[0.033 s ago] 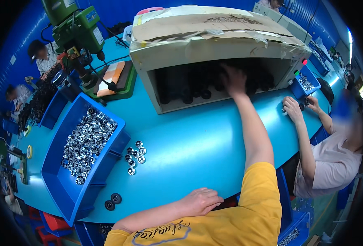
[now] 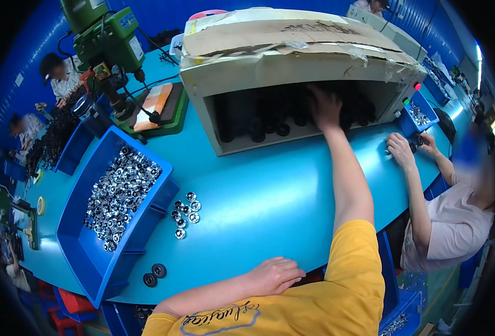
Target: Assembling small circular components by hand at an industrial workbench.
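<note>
My right hand (image 2: 327,109) reaches into the dark opening of a pale box (image 2: 242,73) with a cardboard-covered top. Its fingers look stretched and apart among black round wheel-like pieces (image 2: 282,130); the fingertips are partly lost in shadow. My left hand (image 2: 278,275) rests at the table's near edge, fingers curled in, with nothing visible in it. Left of centre, several shiny ring-shaped metal parts (image 2: 194,217) lie in a loose group. Two black wheels (image 2: 158,270) lie closer to me, beside a blue bin (image 2: 142,246) that holds many more metal parts.
A green drill press (image 2: 110,45) stands at the back left. On the right, a co-worker's hands (image 2: 399,150) handle small black parts near a small blue bin (image 2: 425,126). Red and green buttons (image 2: 417,86) sit on the box's right side. Other people work at the far left.
My right hand has shifted very slightly to the right inside the box. My left hand and the loose parts stay as they were.
</note>
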A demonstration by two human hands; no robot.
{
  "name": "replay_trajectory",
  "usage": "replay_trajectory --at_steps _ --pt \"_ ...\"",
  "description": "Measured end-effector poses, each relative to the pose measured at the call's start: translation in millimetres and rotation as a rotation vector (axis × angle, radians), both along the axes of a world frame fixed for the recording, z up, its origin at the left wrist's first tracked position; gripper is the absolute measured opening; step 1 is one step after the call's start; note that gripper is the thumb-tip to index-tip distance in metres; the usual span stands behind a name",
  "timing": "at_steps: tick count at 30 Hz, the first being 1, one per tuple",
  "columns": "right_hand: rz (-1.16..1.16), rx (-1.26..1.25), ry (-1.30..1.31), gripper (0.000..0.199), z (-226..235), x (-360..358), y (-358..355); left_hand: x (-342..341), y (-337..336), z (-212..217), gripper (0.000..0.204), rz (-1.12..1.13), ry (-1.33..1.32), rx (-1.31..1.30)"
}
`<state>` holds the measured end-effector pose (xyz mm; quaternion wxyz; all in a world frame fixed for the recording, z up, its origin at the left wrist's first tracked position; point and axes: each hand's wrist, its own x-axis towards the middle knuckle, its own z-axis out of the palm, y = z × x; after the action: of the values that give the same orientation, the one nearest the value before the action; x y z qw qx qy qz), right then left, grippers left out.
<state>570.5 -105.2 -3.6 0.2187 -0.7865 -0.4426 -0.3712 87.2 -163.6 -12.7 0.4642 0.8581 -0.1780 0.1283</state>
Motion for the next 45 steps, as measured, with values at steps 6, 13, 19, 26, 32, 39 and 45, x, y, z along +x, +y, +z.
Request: replay_trajectory --at_steps 6,13,19,26,32,39,45 --pt "-0.338 -0.008 0.248 0.046 15.4 38.3 -5.8 0.7 -1.2 0.8 0.013 0.004 0.020 -0.077" --pt "-0.356 0.050 0.157 0.043 3.3 -36.0 -104.4 -0.6 -2.2 2.2 0.011 0.028 -0.004 -0.034" --pt "-0.817 -0.131 0.365 0.044 -30.3 -25.7 -157.1 -0.5 -2.9 6.4 0.011 0.011 -0.002 0.004" --pt "0.066 0.196 0.741 0.032 -37.7 -47.2 -141.1 -2.0 -1.6 4.1 0.011 0.022 0.011 -0.011" --pt "0.396 -0.380 0.433 0.025 -4.8 -234.2 -98.8 -3.7 -2.9 5.0 0.011 0.006 0.008 0.000" --pt "0.255 -0.172 0.240 0.026 2.1 -179.1 -70.2 -5.7 -3.0 0.9 0.011 0.022 0.009 0.010" --pt "-0.146 0.270 0.245 0.043 45.5 -26.4 -56.3 -3.8 -3.8 1.0 0.011 -0.010 0.046 -0.013"
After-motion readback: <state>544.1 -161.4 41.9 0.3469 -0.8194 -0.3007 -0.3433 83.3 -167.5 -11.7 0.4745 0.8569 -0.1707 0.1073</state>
